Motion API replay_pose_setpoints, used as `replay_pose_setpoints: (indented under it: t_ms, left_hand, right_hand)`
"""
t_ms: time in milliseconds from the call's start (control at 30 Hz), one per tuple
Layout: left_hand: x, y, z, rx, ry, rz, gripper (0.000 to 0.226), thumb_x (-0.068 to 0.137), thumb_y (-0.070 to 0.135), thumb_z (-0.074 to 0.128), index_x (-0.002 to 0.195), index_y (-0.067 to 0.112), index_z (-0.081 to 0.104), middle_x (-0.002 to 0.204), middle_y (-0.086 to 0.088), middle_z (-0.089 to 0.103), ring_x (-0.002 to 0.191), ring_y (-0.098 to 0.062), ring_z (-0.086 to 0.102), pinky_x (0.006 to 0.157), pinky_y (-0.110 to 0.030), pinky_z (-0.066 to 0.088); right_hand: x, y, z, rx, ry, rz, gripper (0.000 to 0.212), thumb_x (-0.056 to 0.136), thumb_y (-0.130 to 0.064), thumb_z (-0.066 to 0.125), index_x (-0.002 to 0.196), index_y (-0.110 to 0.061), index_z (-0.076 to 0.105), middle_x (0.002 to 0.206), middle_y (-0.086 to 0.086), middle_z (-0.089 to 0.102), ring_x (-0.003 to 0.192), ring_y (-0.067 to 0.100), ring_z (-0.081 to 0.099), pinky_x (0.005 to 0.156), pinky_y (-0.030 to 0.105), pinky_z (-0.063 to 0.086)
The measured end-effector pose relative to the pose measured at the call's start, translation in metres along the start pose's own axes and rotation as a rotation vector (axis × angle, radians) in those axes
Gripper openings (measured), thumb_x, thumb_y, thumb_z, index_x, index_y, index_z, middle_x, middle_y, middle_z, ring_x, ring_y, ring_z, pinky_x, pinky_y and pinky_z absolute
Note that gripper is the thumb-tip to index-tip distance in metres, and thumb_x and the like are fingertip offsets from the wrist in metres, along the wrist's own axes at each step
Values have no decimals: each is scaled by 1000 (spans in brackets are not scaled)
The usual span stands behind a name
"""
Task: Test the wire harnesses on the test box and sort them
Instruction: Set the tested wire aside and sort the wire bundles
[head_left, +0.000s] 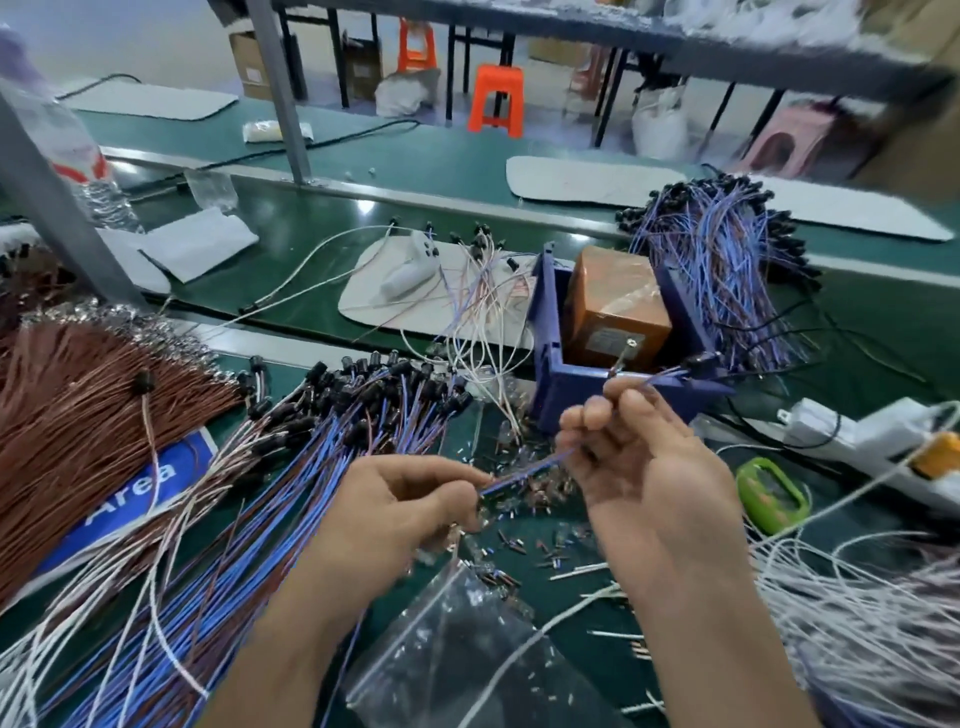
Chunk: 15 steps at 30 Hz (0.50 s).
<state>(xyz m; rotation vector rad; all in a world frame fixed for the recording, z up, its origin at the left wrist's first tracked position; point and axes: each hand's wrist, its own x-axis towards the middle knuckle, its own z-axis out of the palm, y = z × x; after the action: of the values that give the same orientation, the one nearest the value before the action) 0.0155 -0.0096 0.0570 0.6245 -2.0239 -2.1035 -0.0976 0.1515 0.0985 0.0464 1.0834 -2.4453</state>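
Both hands hold one blue wire harness. The left hand nips its near end at the fingertips and the right hand curls round its middle, though blur hides which fingers close. Its far end, with a black plug, reaches the front rim of the blue tray holding one orange test box; whether it touches the box's probe is unclear. Three heaps surround them: blue wires left, brown wires farther left, a blue bundle behind the tray. Small loose bits under the hands are too blurred to count.
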Motion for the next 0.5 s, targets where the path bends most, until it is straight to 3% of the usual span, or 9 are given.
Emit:
replay_pose_setpoints:
  t_ms: [133,267,333,367,433,500]
  left_hand:
    - [3,-1,-8,275,-119,-77,21,87,12,80,81,32,84,66,-2,75,50,-4,55,49,-18,42]
    - [4,1,-12,548,7,-69,24,85,25,83,77,47,80,66,11,75,53,-7,64,51,-22,49]
    - [3,3,-6,652,93,-21,28,85,30,83,70,53,77,63,20,72,50,0,62,46,-12,43]
    - [3,4,1,691,104,10,30,85,30,83,66,53,76,60,24,69,48,2,60,44,-10,41]
    - [1,9,22,706,46,70,35,85,30,83,63,56,73,63,29,69,58,3,65,51,-12,47]
    - [-1,12,47,640,-46,130,34,84,28,82,71,58,75,69,25,72,68,-2,68,61,-19,52]
  right_hand:
    - [-9,-30,-29,43,11,-75,15,90,-16,55,83,-10,68,59,1,42,54,17,44,53,26,45]
    - [-19,-57,-64,-95,95,-142,23,96,-24,57,81,-14,71,56,-2,34,51,15,29,51,27,32]
    - [-23,-62,-76,-364,138,-149,19,90,-25,65,78,-14,75,55,0,43,50,15,31,51,29,29]
    - [-24,-62,-81,-608,158,-145,17,88,-24,68,77,-14,76,56,1,49,51,15,36,52,29,28]
    - [-27,-55,-84,-1124,127,-110,16,89,-27,71,76,-20,78,61,-3,66,59,17,57,58,34,40]
    - [-33,-44,-79,-1357,31,-29,19,89,-42,69,76,-31,79,73,-6,75,76,17,70,75,40,53]
